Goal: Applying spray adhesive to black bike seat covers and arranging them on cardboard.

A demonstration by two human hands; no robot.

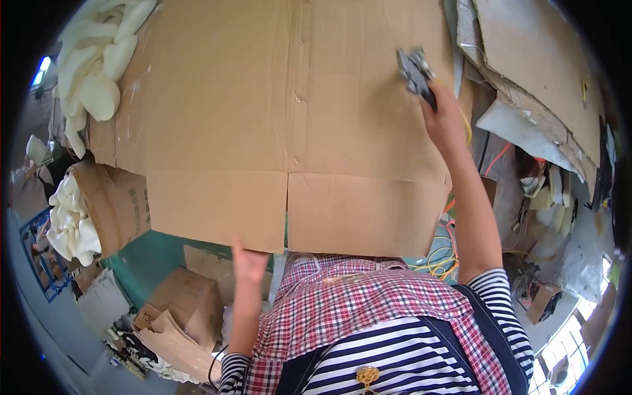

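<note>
Fingers of right hand (445, 122): clamped round the dark handle of a grey metal stapler (415, 70), tool head pointing away from the body.
Fingers of left hand (249, 261): held together and stretched flat, pressed up against the near edge of the cardboard sheet (263, 112); nothing gripped.
Grey metal stapler: resting on the cardboard sheet near its far right edge, well apart from the left hand.
Cardboard sheet: large, brown, laid flat, filling most of the view; centre seam running away from the body, two near flaps split by a slit.
Left hand: under the near left flap of the cardboard sheet, just left of the slit.
Right hand: over the right side of the cardboard sheet, forearm crossing its right edge.
Foam pieces (99, 59): cream-coloured, heaped beyond the far left corner of the cardboard sheet.
Open box (112, 207): brown, tipped on its side left of the cardboard sheet, more cream foam spilling out of it.
Small boxes (187, 299): brown, low down, below the near left flap of the cardboard sheet.
Cardboard scraps (533, 59): stacked right of the cardboard sheet, overlapping one another.
Cables (441, 253): yellow and orange, coiled below the near right corner of the cardboard sheet.
Counter: cannot tell, hidden under the cardboard sheet.
</note>
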